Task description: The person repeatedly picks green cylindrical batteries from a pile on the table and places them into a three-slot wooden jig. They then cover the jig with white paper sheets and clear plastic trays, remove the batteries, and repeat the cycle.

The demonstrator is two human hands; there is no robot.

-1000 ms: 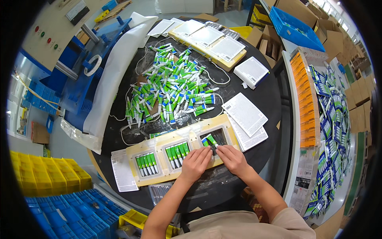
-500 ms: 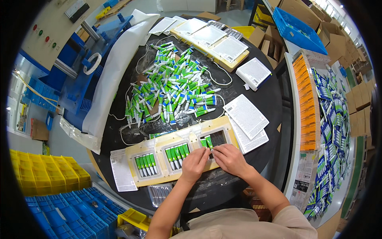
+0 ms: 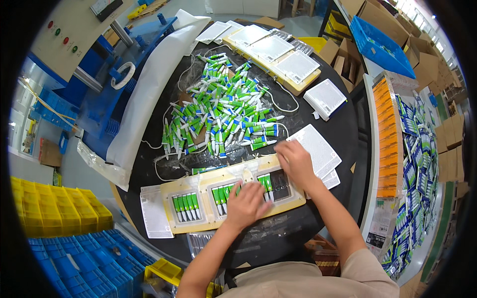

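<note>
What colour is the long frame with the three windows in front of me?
Pale yellow; the frame shows best in the head view.

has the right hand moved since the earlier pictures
Yes: away from the person. Judged against the yellow frame, the right hand has gone from the near side of its rightmost window to the frame's far right corner.

Glossy tubes (image 3: 228, 102), matt black tabletop (image 3: 345, 133)
The tubes look smooth and shiny; the yellow frame (image 3: 205, 213) has a smooth, low sheen, and the white cards (image 3: 320, 149) resemble smooth, stiff paper. Crinkled plastic film (image 3: 268, 223) catches the light. The white sheet (image 3: 149, 89) looks smooth and pliable, the crates (image 3: 84, 260) hard moulded plastic, the post (image 3: 121, 34) bright metal, the cartons (image 3: 449, 131) dull cardboard, the sleeve (image 3: 370, 273) matt cloth.
</note>
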